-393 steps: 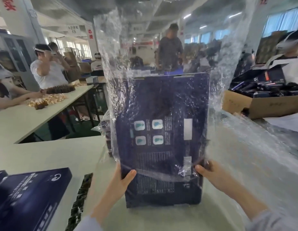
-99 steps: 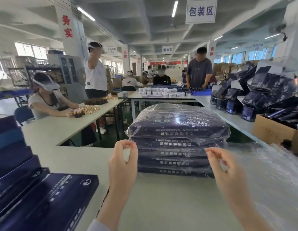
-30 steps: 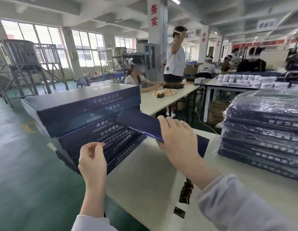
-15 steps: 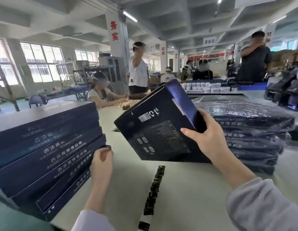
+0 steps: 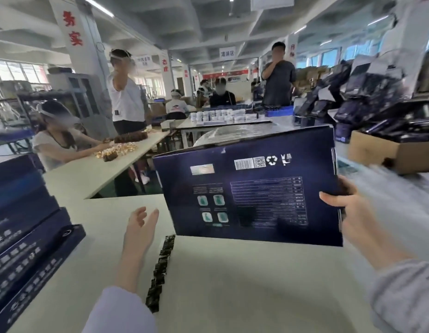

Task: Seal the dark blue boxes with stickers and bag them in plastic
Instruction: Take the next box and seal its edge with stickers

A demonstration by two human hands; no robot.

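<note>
From where I stand, this one is only starting. The right hand grips the dark blue box by its right edge, thumb across the printed back panel and fingers curled behind. It holds the box up on edge above the table, dead centre and a little toward one o'clock. The left hand is open, fingers loosely spread, with nothing in it. It hovers over the table at about seven o'clock from the box, close to the top of the sticker strip, which runs down the tabletop toward six o'clock. No plastic is round this box, so I'd say both sealing and bagging lie ahead for it. The stack of bare boxes at nine o'clock suggests plenty more are waiting. Crinkled plastic peeks over the box's top edge at twelve o'clock. That may be finished, bagged work, but the box hides nearly all of it. I can't tell whether any sticker is already on the flaps, since only the back face is turned this way. The right fingers are out of sight behind the box. The loose plastic sheeting at three o'clock is smeared with blur, and the nine o'clock stack is cut off by the frame, so I can't count it.
</note>
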